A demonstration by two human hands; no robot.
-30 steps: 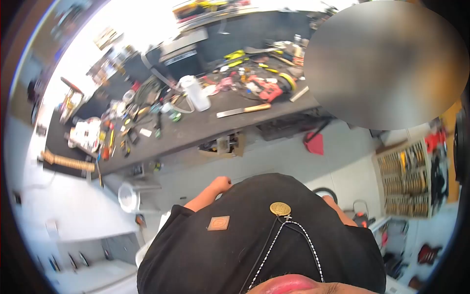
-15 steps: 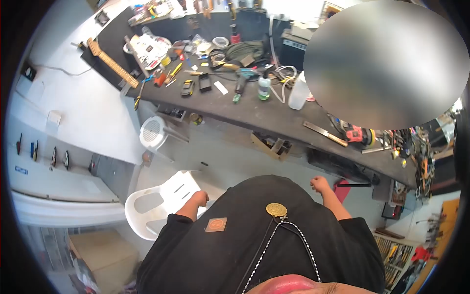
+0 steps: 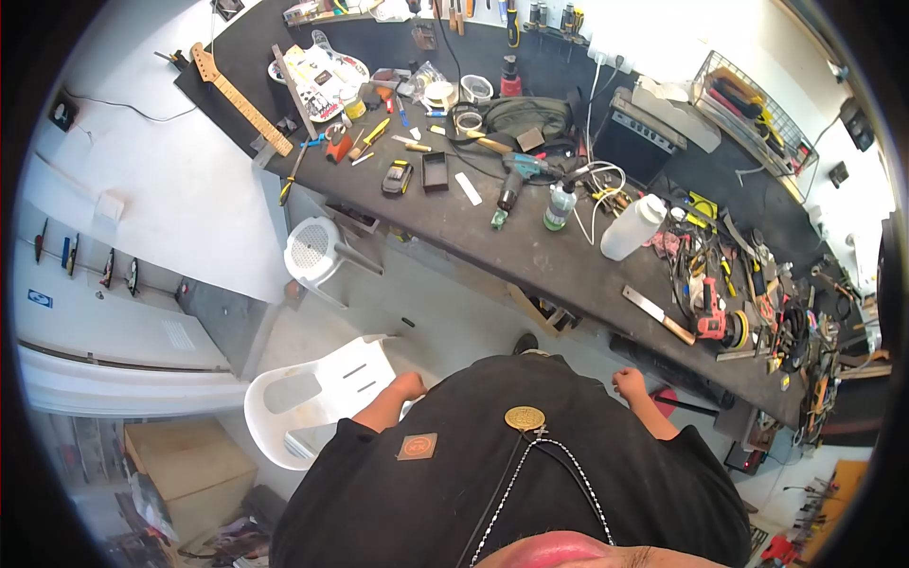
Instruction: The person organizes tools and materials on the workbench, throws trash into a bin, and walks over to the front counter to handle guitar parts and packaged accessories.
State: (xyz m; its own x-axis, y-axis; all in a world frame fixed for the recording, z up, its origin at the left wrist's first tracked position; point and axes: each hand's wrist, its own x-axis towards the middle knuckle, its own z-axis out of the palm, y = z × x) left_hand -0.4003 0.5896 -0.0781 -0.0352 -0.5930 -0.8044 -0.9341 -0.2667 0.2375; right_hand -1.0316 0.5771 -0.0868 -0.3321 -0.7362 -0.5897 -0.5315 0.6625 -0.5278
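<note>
My left hand [image 3: 409, 386] hangs at my side with its fingers curled in, beside the white plastic chair [image 3: 352, 371]. Nothing shows in it. My right hand [image 3: 628, 381] is also curled into a loose fist, below the front edge of the dark workbench [image 3: 559, 270]. Both hands are apart from the bench. On the bench nearest my right hand lie a flat metal blade with a wooden handle [image 3: 660, 314] and a red sander [image 3: 717, 322]. A teal power drill [image 3: 519, 185], a green-liquid bottle [image 3: 560, 206] and a white bottle [image 3: 632, 227] are farther back.
A guitar neck [image 3: 241, 99] and a white guitar body [image 3: 327, 80] are at the bench's left end. A white stool [image 3: 317, 251] stands below it. A small amplifier [image 3: 634, 137] sits at the back. Tools and cables crowd the right end. A cardboard box [image 3: 189, 464] is at lower left.
The view has shifted, so the bench things appear lower and farther right. The blurred patch at upper right is gone, and a dark shoe now shows. Both hands stay low and curled.
</note>
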